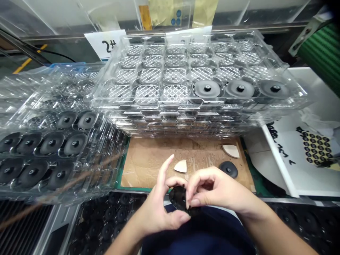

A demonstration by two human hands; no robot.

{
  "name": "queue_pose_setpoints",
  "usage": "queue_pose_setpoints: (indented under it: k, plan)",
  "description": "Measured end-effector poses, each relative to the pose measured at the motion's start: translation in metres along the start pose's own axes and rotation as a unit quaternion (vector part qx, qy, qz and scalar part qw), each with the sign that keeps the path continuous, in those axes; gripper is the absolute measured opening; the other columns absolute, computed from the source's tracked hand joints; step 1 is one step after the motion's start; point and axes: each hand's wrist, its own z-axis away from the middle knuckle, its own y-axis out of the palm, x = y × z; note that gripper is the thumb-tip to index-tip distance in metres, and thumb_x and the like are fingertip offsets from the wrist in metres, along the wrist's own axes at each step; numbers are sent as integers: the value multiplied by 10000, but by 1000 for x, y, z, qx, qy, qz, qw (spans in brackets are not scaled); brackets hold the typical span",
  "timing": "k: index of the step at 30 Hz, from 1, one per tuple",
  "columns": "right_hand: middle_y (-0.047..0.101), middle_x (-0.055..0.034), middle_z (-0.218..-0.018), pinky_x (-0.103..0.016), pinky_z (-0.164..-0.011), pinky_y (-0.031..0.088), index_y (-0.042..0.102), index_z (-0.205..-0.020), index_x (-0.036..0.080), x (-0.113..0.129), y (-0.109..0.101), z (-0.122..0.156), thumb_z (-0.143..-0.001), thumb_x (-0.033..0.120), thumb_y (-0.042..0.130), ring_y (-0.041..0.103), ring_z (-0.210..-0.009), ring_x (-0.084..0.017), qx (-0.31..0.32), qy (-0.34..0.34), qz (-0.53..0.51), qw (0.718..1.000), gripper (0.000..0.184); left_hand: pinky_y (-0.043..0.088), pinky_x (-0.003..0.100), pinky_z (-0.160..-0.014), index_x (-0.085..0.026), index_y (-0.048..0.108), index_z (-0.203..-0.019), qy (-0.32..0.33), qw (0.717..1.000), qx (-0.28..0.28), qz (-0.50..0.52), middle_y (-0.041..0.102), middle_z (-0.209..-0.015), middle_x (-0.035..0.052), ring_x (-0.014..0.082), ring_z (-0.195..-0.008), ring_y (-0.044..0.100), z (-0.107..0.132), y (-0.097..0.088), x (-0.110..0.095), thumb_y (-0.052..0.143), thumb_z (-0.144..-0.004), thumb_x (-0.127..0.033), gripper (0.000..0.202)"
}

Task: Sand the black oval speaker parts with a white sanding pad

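Note:
Both my hands meet low in the middle over a small black rounded part [178,197]. My left hand [162,207] grips it from below and the side, index finger raised. My right hand [212,189] pinches its upper edge with curled fingers. Just beyond them, on a brown cardboard pad [148,159], lie a white wedge-shaped piece [181,166], a second white piece [231,150] and another black part [228,169].
A stack of clear plastic trays [202,102] stands behind the pad, its top tray holding three grey-black discs [240,88]. Left, more clear trays [53,148] hold several black discs. A white sheet with black dot stickers [317,147] lies at right. A "2#" label [107,44] stands behind.

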Motion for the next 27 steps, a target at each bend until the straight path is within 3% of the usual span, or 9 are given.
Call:
queue_pose_setpoints:
  k: [5,9,12,14,15,16,18,23,27]
  plan:
    - [669,23,-698,-171,-655,475,655,-673,154,-9,-1,7,-715,139,739,617,-645,-60,-1,-14,-69,997,96,370,386,-940,-316,-56,-1442,-22,1000,3,-10,619,-1043,45,244,-990,592,-2,5,0,734,-676,-425,1106]
    - [680,12,-691,-197,-648,496,655,-684,162,-22,-4,18,-648,213,800,639,-641,-87,-90,-24,-71,993,158,315,392,-1000,-358,7,-1444,17,998,-31,-48,597,-1171,65,255,-1122,539,-4,9,1,725,-713,-350,1025]
    - [680,-7,-669,-228,-620,515,661,-682,167,-35,-11,25,-616,374,814,655,-628,-126,-163,-42,-10,986,266,329,372,-979,-349,277,-1402,21,995,-47,-86,607,-1185,70,258,-1107,531,-12,12,1,769,-662,-330,888]
    - [673,-18,-649,-250,-597,524,668,-708,170,-46,-20,27,-635,476,775,659,-613,-151,-209,-56,60,974,333,384,326,-853,-249,641,-1074,-39,992,-21,-117,663,-950,58,243,-918,564,-19,15,1,812,-565,-409,561]
    - [664,-18,-630,-259,-586,524,672,-743,173,-52,-27,26,-683,501,729,653,-595,-155,-232,-65,92,966,339,394,304,-757,-202,695,-804,-81,988,-11,-128,637,-767,34,214,-781,545,-22,17,1,815,-512,-479,420]
    - [654,-16,-616,-267,-583,522,675,-796,177,-59,-35,24,-744,500,671,644,-581,-156,-254,-75,120,957,327,378,287,-662,-178,640,-577,-123,984,-8,-132,555,-607,3,178,-658,489,-24,19,1,799,-467,-556,424]
    - [663,-30,-675,-296,-624,520,669,-907,187,-73,-52,14,-835,430,563,641,-628,-170,-296,-100,165,936,275,324,266,-542,-169,522,-423,-178,976,-30,-123,400,-468,-43,123,-526,373,-26,18,-2,712,-459,-691,557]
    - [694,-56,-847,-401,-764,476,701,-753,229,-105,-79,-24,-759,274,504,620,-854,-269,-345,-179,285,876,202,412,260,-526,-137,702,-639,-227,960,-93,-135,613,-560,11,144,-519,513,1,-21,-55,656,-590,-650,517]
    - [718,-32,-778,-405,-687,443,708,-791,261,-122,-75,-35,-780,245,469,595,-713,-270,-345,-213,345,847,241,469,288,-599,-144,716,-710,-184,912,-277,-241,683,-630,25,194,-616,608,40,-81,-127,661,-665,-541,403]
